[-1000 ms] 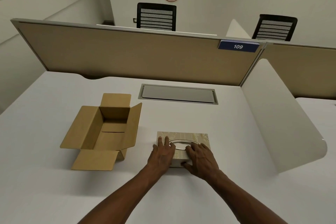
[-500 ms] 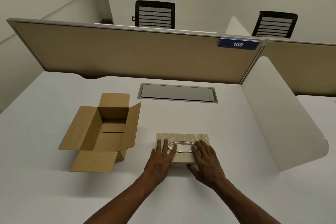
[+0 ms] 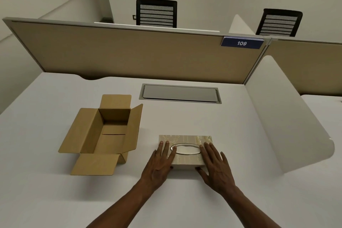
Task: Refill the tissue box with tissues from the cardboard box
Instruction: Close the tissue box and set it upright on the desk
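A beige patterned tissue box with an oval silver-rimmed opening lies on the white desk in front of me. My left hand lies flat on its left end, fingers on the top and thumb at the front face. In the same way, my right hand covers the right end. To the left stands a brown cardboard box with its flaps spread open. Only its bare bottom shows inside; I see no tissues there or in the oval opening.
A grey cable hatch is set into the desk behind the tissue box. A beige partition closes the far edge and a white curved divider the right side. Two black chairs stand beyond.
Both hands have slid apart from the middle of the tissue box top toward its two ends. The box itself and the cardboard box have stayed in place.
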### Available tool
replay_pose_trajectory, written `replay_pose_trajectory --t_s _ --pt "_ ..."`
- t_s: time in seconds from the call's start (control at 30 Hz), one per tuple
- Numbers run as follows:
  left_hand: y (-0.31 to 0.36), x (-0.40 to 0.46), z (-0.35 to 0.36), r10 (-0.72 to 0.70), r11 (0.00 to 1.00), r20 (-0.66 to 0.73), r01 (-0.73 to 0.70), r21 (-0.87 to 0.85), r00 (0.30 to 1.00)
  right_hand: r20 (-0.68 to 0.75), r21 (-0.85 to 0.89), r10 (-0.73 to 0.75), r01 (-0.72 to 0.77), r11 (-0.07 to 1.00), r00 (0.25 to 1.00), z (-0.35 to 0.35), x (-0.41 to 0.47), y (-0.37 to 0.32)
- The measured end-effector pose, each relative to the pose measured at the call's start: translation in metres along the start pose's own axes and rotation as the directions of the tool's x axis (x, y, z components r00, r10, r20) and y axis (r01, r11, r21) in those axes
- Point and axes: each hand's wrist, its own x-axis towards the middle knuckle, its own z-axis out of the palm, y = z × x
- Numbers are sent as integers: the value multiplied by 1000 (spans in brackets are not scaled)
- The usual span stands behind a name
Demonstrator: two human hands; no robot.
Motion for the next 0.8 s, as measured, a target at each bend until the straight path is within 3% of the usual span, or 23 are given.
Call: replay_pose_trajectory --t_s 0.33,0.8 --pt "4 0 1 -26 1000 -66 25 -11 997 36 23 37 -38 999 999 2 0 -2" --pt "-5 24 -11 55 998 -110 -51 38 992 176 2 111 -113 994 978 -7 27 -1"
